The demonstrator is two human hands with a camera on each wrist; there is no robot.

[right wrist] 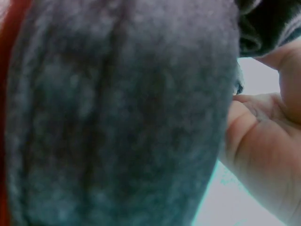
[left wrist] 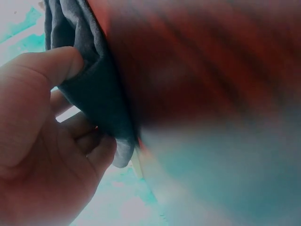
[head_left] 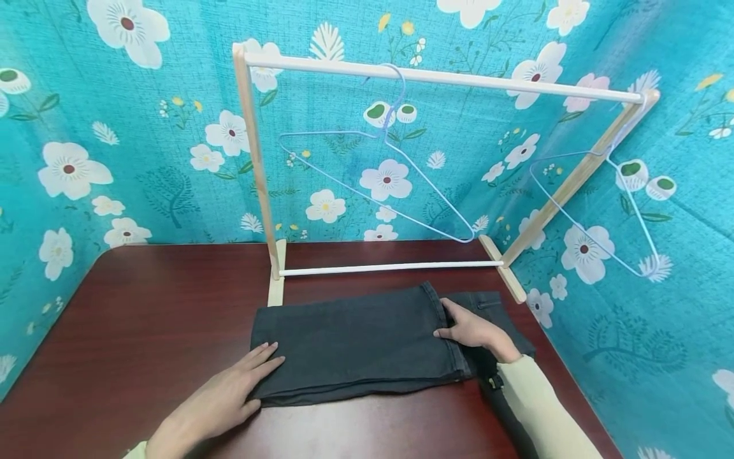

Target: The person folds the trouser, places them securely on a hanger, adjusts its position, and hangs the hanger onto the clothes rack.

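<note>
A pair of dark grey trousers (head_left: 355, 344) lies folded on the table, its layered edge toward me. My left hand (head_left: 229, 392) rests at the left fold, with fairly straight fingers on top of the cloth and the thumb by the near corner. In the left wrist view, that thumb (left wrist: 68, 63) touches the bunched layers. At the right end, my right hand (head_left: 473, 328) grips the stitched hem, its thumb on top and several fingertips hidden by cloth. More dark cloth (head_left: 487, 301) with a seam spreads out under and beyond the right hand. Close fabric (right wrist: 122, 113) fills most of the right wrist view.
Behind the trousers stands a wooden rack with a white top bar (head_left: 459, 78) and a white lower bar (head_left: 390, 268). One pale blue hanger (head_left: 424, 172) hangs mid-bar, another (head_left: 631, 204) at the right end. A teal floral curtain (head_left: 189, 115) surrounds the dark red table (head_left: 143, 319).
</note>
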